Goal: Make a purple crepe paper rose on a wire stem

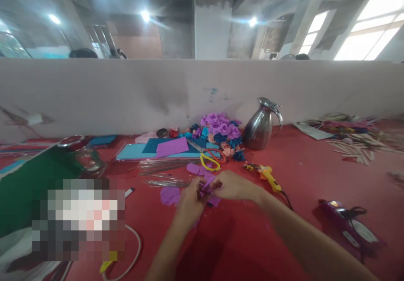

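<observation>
Red tabletop [303, 184] below pale partition [135, 91]. Purple strip [208, 182] between both hands, near loose purple pieces [169, 195]. Left hand [192, 196]: thumb and fingers closed on strip. Right hand [233, 184]: fingertips pinched together on strip's opposite side. Step in hand, judged: shaping by finger. Next move: probably calling for steady left pinch during curling with right. Glue gun [270, 178] off to right, unheld.

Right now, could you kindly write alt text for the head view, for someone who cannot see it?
A person's left hand and right hand pinch purple material above a red table. Beyond them are scissors, artificial flowers and a metal jug; a yellow glue gun lies to their right.
</observation>
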A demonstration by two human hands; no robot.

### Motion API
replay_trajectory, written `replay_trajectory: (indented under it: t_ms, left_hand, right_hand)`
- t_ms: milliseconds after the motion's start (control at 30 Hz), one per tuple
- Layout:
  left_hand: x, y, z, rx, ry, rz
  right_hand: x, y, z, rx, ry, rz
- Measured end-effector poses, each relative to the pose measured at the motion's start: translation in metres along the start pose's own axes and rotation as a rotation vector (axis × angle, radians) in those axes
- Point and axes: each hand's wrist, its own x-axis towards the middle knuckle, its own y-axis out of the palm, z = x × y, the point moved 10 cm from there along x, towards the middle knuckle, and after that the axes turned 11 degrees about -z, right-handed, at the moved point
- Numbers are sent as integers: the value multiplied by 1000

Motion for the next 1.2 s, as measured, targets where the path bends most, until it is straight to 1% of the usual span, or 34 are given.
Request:
replay_trajectory:
  t_ms: [67, 100, 133, 167, 200, 267, 300, 367, 467, 567, 733, 833, 1033, 1200]
  left_hand:
    - [0, -2, -1, 3, -6, -20]
    - [1, -5, -2, -1, -8, -49]
    - [2, -10, -4, -18, -10, -92]
    - [2, -16, -6, -50, -10, -146]
    - [2, -22, -8, -95, -15, -199]
    - [1, -30, -5, -203, -55, -278]
    - [1, -31, -2, -255, -93, -288]
    - [0, -25, 7, -358, -187, -262]
    - [-3, -10, 16, -506, -309, -193]
    - [-7, 3, 21, -580, -386, -163]
    - [-13, 22, 20, -612, -429, -84]
    - [-16, 29, 20, -652, -460, -47]
    - [-18, 32, 27, -746, -554, -80]
    - [-20, 33, 30, -769, -609, -106]
  right_hand:
    - [6, 10, -1, -23, -30, 119]
    - [9, 9, -4, -41, -42, 133]
    - [12, 2, -9, -45, -37, 92]
    - [15, -9, -16, -29, -14, 13]
    - [16, -22, -24, 14, 24, -93]
    - [9, -42, -45, 199, 136, -319]
    - [2, -44, -56, 322, 188, -393]
    - [-11, -36, -73, 551, 279, -454]
    - [-27, -10, -89, 781, 413, -444]
    - [-33, 5, -92, 895, 489, -414]
    - [-37, 4, -92, 953, 555, -452]
    - [-39, 4, -87, 992, 565, -453]
    - [-40, 8, -79, 1049, 573, -401]
    - [-40, 10, -76, 1018, 555, -367]
